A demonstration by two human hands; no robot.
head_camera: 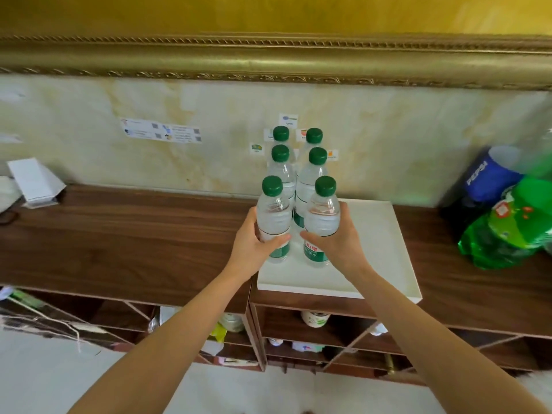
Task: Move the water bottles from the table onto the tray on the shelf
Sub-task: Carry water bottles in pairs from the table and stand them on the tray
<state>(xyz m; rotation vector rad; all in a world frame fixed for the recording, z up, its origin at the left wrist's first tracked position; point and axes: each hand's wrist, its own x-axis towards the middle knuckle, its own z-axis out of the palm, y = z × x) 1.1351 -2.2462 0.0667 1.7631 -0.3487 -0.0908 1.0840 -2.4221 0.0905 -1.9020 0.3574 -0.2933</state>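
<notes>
Standing upright in two rows of three, six green-capped bottles are seen on the white tray (379,264), which rests on the wooden shelf (119,234). The front-left bottle (274,216) is gripped by the left hand (254,243), fingers curled round its body, thumb across the front. The front-right bottle (322,219) is gripped likewise by the right hand (337,243). Both bottles appear to touch the tray. The four rear bottles (310,174) are left untouched behind them. A Pepsi bottle (490,174) and a green bottle (513,228) are seen lying at the shelf's right end.
</notes>
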